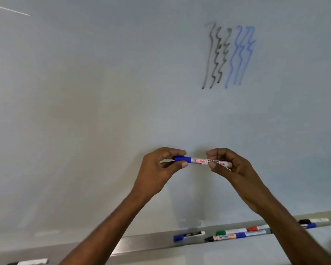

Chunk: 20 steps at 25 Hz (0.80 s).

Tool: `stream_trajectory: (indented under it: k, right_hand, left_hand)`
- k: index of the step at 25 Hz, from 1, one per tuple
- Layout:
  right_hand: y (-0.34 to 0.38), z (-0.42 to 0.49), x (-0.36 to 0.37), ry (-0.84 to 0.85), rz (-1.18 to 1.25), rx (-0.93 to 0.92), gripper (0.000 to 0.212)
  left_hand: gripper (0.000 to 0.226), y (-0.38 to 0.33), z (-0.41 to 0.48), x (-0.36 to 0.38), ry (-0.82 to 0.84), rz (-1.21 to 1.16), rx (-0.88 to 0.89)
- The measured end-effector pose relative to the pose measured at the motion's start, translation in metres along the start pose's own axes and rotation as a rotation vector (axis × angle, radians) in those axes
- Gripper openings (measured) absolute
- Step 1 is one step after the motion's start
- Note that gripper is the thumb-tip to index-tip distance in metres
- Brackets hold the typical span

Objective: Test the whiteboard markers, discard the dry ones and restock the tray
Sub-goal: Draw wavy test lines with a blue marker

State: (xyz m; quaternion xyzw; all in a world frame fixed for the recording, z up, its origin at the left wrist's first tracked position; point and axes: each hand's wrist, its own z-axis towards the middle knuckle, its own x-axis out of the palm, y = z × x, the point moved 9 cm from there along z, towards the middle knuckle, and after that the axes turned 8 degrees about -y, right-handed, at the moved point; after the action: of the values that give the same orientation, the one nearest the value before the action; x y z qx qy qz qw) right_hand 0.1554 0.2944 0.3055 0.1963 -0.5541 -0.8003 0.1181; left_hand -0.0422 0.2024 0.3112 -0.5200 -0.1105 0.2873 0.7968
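A white marker with a blue cap (200, 161) is held level in front of the whiteboard (103, 111). My left hand (159, 169) pinches the blue cap end. My right hand (231, 167) grips the white barrel at the other end. The cap sits on the marker. Below, the metal tray (141, 243) carries several markers: a blue-capped one (188, 236), a black-tipped one (225, 237), a green-capped one (230, 232) and a red one (256, 228). More markers (310, 222) lie past my right forearm.
Black squiggles (216, 56) and blue squiggles (240, 56) mark the board at the upper right. A further marker or eraser (30, 262) lies at the bottom left edge of the view.
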Motion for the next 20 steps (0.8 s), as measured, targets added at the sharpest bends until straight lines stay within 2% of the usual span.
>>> stream_trajectory:
  k: [7,11,15,20]
  right_hand:
    - [-0.087,-0.011,0.029,0.208,-0.22,0.106,0.025]
    - [-0.132,-0.027,0.056,0.288,-0.266,0.111,0.023]
    - [-0.168,-0.039,0.09,0.296,-0.305,0.124,0.019]
    - [-0.214,-0.057,0.161,0.418,-0.461,0.156,0.018]
  left_hand:
    - [0.02,0.083,-0.051,-0.007,-0.051,0.146,-0.214]
    - [0.016,0.13,-0.087,-0.014,-0.071,0.22,-0.31]
    - [0.019,0.177,-0.121,-0.041,-0.171,0.163,-0.474]
    - [0.021,0.235,-0.157,-0.09,-0.236,0.216,-0.592]
